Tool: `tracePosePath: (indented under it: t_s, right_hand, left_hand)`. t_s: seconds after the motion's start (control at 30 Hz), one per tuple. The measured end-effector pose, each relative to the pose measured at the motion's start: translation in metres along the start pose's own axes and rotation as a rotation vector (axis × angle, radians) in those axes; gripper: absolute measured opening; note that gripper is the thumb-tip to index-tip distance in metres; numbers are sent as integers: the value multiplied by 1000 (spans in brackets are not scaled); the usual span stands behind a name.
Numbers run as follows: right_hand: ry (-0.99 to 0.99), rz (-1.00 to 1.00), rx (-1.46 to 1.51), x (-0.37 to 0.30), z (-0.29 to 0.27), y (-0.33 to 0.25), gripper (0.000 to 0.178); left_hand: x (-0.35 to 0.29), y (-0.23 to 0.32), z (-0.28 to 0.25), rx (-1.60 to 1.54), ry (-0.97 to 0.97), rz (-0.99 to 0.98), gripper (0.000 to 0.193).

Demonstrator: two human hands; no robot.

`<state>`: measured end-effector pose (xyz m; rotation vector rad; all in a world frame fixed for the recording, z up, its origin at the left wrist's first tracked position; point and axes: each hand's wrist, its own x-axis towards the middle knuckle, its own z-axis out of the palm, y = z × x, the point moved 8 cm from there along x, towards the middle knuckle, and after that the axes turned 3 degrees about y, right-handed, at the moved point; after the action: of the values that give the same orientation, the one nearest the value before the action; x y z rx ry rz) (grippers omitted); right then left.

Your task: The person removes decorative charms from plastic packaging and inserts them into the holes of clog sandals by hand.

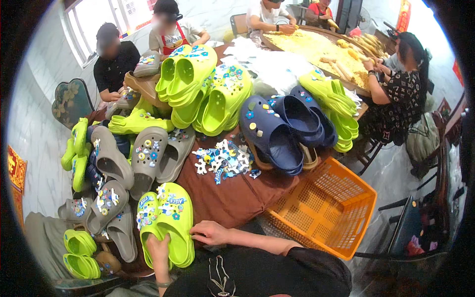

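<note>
The lime clogs [179, 225] are at lower left-centre, heels pinched in the left hand's fingers [159, 241]; the right hand [210, 232] bunches its fingers at the outer side, grip unclear. Apparently steadying the pair; lifting would need both heels held. Charms [225, 159] lie mid-frame.

The room is brightly lit, with strong white light at the window [106, 22] on the upper left and glare that bleaches the upper right wall [438, 34] and washes out detail in the white plastic [269, 67], while the dark chair [403, 227] at lower right sinks into shadow. Fisheye distortion bows the walls toward a black circular rim; the middle looks fairly crisp, but the far background is softer and two seated people's [118, 64] faces are blurred.
</note>
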<state>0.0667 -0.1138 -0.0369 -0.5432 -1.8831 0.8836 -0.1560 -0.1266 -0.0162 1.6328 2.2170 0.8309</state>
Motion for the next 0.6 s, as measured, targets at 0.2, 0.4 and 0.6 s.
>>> tracePosePath:
  t_s: [0.2, 0.4, 0.6]
  right_hand:
    - [98, -244, -61, 22, -32, -57, 24]
    - [-282, -450, -748, 67, -35, -109, 58]
    - [-530, -96, -968, 69, -14, -56, 51]
  left_hand:
    - [-20, 45, -18, -305, -9, 85, 24]
    - [-20, 108, 8, -163, -267, 443, 26]
    - [-34, 141, 37, 55, -419, 711, 20]
